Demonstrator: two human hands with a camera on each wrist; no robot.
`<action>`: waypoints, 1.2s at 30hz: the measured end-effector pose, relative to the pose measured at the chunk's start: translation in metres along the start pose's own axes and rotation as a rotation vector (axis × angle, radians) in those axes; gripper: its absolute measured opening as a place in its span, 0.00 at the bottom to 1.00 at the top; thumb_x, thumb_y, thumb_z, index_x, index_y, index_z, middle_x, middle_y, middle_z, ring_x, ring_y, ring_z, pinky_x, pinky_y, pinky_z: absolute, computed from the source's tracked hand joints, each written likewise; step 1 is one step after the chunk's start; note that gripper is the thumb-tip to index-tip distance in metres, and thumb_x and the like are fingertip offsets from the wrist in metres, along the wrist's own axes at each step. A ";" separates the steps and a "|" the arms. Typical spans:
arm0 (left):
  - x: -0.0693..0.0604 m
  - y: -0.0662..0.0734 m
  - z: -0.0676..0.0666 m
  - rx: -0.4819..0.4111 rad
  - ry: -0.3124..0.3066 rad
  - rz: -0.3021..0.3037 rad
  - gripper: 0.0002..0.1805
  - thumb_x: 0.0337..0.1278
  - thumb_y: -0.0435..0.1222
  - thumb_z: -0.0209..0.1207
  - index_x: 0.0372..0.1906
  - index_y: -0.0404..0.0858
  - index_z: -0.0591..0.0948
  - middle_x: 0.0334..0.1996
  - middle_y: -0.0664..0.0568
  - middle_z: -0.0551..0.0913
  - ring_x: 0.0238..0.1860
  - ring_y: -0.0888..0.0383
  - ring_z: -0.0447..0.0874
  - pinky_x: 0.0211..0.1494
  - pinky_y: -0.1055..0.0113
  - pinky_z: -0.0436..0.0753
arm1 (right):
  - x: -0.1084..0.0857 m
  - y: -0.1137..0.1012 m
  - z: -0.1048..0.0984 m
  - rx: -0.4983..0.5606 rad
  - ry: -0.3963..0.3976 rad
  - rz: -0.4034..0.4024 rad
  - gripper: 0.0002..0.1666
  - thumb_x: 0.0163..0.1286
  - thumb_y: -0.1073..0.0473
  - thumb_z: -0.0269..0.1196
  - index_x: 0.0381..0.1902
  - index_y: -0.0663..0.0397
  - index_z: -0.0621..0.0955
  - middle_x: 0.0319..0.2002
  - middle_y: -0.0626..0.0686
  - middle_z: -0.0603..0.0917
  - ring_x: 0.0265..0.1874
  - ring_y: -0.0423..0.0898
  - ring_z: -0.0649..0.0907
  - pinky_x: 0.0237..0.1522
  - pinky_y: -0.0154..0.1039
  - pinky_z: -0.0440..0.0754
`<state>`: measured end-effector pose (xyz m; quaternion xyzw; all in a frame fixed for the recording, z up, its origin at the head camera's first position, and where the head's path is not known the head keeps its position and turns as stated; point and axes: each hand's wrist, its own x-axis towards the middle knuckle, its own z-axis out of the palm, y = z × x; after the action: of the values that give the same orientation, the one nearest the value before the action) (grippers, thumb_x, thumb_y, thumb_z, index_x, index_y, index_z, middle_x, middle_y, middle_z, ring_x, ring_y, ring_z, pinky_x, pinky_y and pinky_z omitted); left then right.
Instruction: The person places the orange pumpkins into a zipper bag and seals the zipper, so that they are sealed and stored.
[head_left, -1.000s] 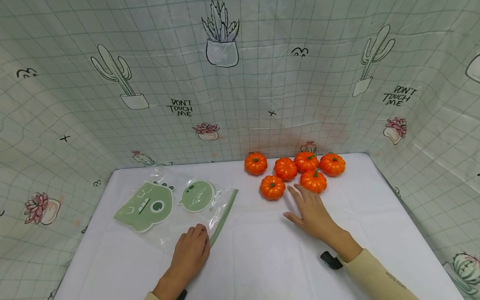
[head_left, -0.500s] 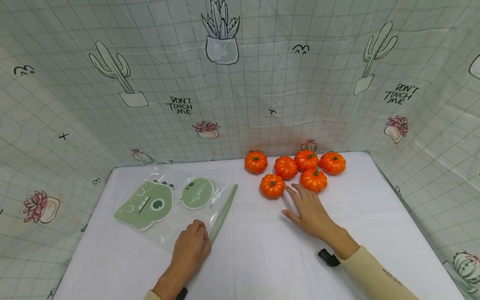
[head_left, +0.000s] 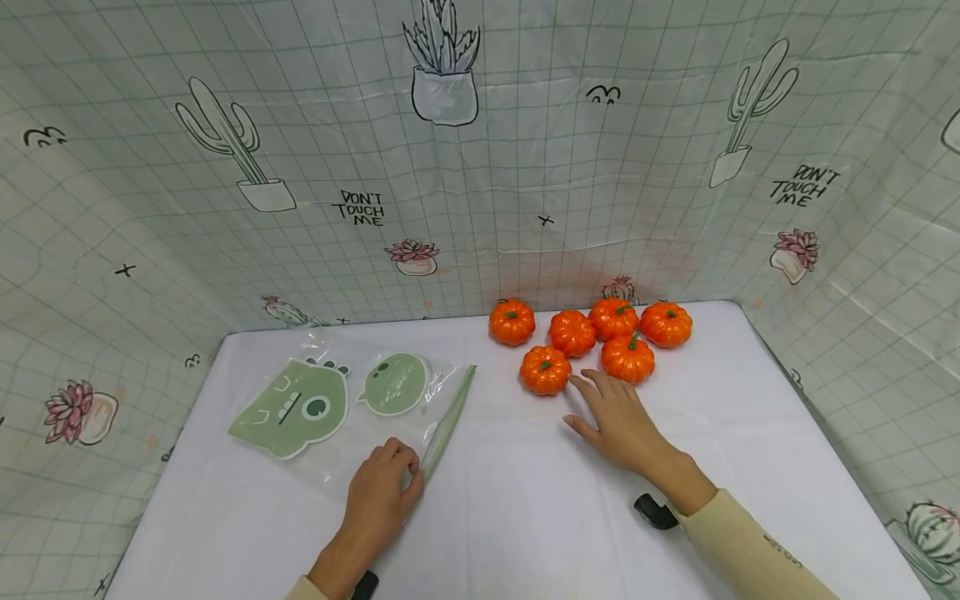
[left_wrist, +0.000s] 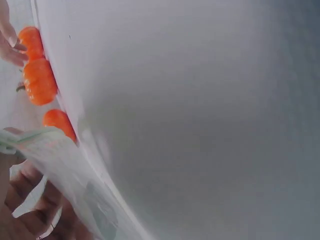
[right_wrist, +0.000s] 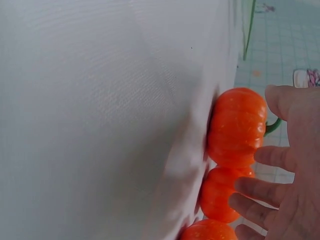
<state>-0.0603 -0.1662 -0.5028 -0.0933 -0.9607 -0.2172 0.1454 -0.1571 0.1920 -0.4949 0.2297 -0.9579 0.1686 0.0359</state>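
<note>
My left hand (head_left: 380, 493) is at the green zip edge of a clear zip bag (head_left: 446, 429), fingers curled, and seems to pinch that edge. In the left wrist view the fingers (left_wrist: 40, 207) show beside the clear film. The bag lies flat, printed with a green monster face (head_left: 300, 408) and a round green speech bubble (head_left: 395, 385). My right hand (head_left: 622, 421) reaches over the table with fingers spread. Its fingertips are close to the front-left small orange pumpkin (head_left: 545, 370) and another pumpkin (head_left: 627, 359); contact cannot be told.
More small pumpkins stand behind: one at the back left (head_left: 512, 322), one in the middle (head_left: 572, 333), and two at the right, including the far right one (head_left: 666, 324). A cactus-print cloth (head_left: 480, 183) walls the white table (head_left: 525, 517) at back and sides.
My right hand has shifted slightly left, toward the front-left pumpkin. The left thumb has spread a little from the fingers at the bag's edge. The pumpkins keep their arrangement.
</note>
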 end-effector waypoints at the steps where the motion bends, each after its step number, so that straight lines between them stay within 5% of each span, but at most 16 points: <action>1: 0.000 0.000 0.000 0.006 0.028 0.019 0.16 0.47 0.27 0.75 0.25 0.45 0.77 0.30 0.58 0.76 0.31 0.57 0.74 0.33 0.63 0.74 | 0.000 0.000 0.000 0.002 -0.002 0.001 0.40 0.73 0.48 0.70 0.74 0.63 0.72 0.70 0.68 0.73 0.69 0.69 0.73 0.71 0.68 0.66; 7: 0.003 -0.002 0.002 0.029 0.198 0.124 0.18 0.35 0.26 0.77 0.22 0.46 0.78 0.25 0.60 0.72 0.28 0.58 0.71 0.31 0.65 0.69 | 0.002 -0.001 -0.003 0.002 -0.006 0.011 0.39 0.73 0.48 0.69 0.74 0.63 0.73 0.70 0.68 0.73 0.69 0.70 0.73 0.71 0.69 0.66; 13: 0.005 -0.002 0.004 0.010 0.279 0.186 0.19 0.31 0.26 0.77 0.21 0.46 0.78 0.25 0.60 0.73 0.26 0.60 0.71 0.30 0.66 0.68 | 0.005 0.000 -0.005 -0.004 0.007 0.027 0.40 0.73 0.48 0.70 0.73 0.63 0.73 0.69 0.68 0.74 0.68 0.69 0.74 0.71 0.68 0.67; 36: 0.012 0.010 0.006 0.062 0.285 0.155 0.18 0.29 0.25 0.79 0.21 0.44 0.81 0.28 0.57 0.76 0.28 0.57 0.75 0.33 0.60 0.73 | 0.025 0.001 0.005 0.059 0.039 0.104 0.49 0.69 0.46 0.73 0.77 0.66 0.66 0.67 0.70 0.74 0.66 0.67 0.75 0.68 0.68 0.72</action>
<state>-0.0709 -0.1532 -0.5000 -0.1309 -0.9266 -0.1865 0.2991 -0.1797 0.1809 -0.4969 0.1773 -0.9622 0.2028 0.0391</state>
